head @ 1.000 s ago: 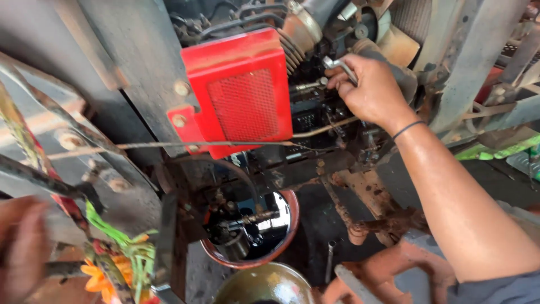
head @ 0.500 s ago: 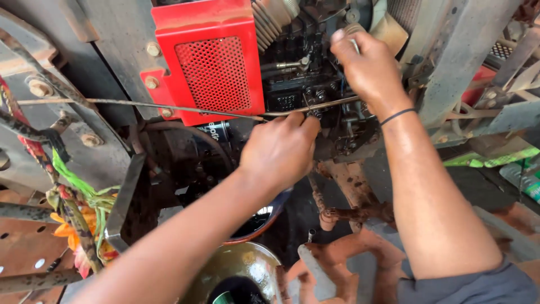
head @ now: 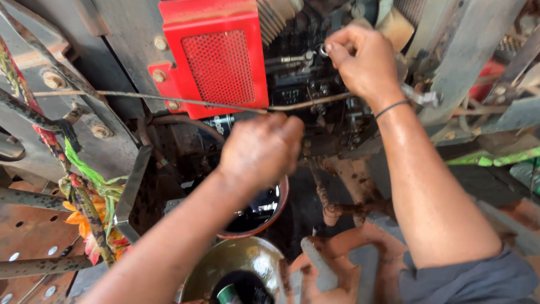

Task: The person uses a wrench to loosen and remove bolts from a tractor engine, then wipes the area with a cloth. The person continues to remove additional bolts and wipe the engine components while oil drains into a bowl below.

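Observation:
My right hand (head: 363, 62) is raised to the dark, oily engine block (head: 315, 95), its fingers pinched on a small shiny metal fitting (head: 324, 49) next to a thin metal pipe. My left hand (head: 261, 149) reaches in lower down, greasy, with fingers curled toward the engine's underside below a thin rod (head: 169, 100); whether it holds anything is hidden. A red perforated cover (head: 216, 62) sits to the left of the engine.
A round pan of black oil (head: 259, 211) sits under my left hand, and a greenish metal bowl (head: 236, 267) lies nearer to me. Grey bolted frame plates (head: 84, 67) stand at the left with a flower garland (head: 84, 208). Rusty orange parts (head: 349, 208) lie below.
My left hand came in from the lower left and reached up under the engine. My right hand stayed at the fitting on the engine's top.

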